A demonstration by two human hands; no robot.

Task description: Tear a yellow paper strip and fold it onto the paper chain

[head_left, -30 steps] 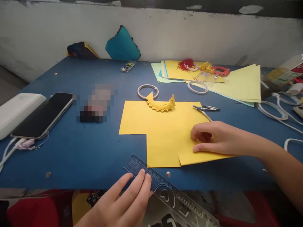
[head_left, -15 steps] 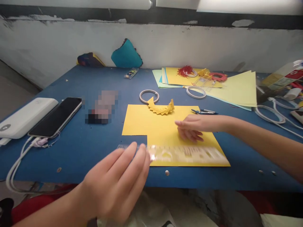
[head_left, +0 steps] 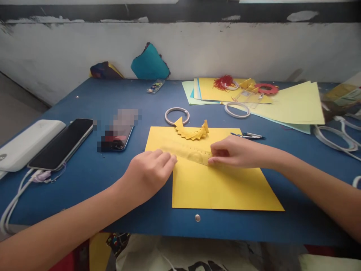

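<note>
A clear plastic ruler [head_left: 194, 155] lies slantwise just above or on a yellow paper sheet [head_left: 220, 188], which has a notch at its lower left. My right hand [head_left: 235, 151] pinches the ruler's right end between thumb and fingers. Curled over the ruler's left part is my left hand [head_left: 152, 171], its knuckles up and fingertips partly hidden. Behind the ruler, a curved chain of folded yellow paper pieces [head_left: 192, 133] rests on the sheet's far edge. A drawing compass [head_left: 248, 136] lies just beyond my right hand.
Two tape rolls, one left [head_left: 177, 116] and one right [head_left: 237, 110], lie behind the sheet. Coloured papers [head_left: 293, 103] with a red tassel [head_left: 224, 82] are farther back. At left are a white power bank [head_left: 34, 145], a black phone [head_left: 63, 145] and cables [head_left: 14, 203].
The ruler has moved from the sheet's near edge up toward its middle and now slants. My right hand has taken hold of its right end. My left hand has moved away from me.
</note>
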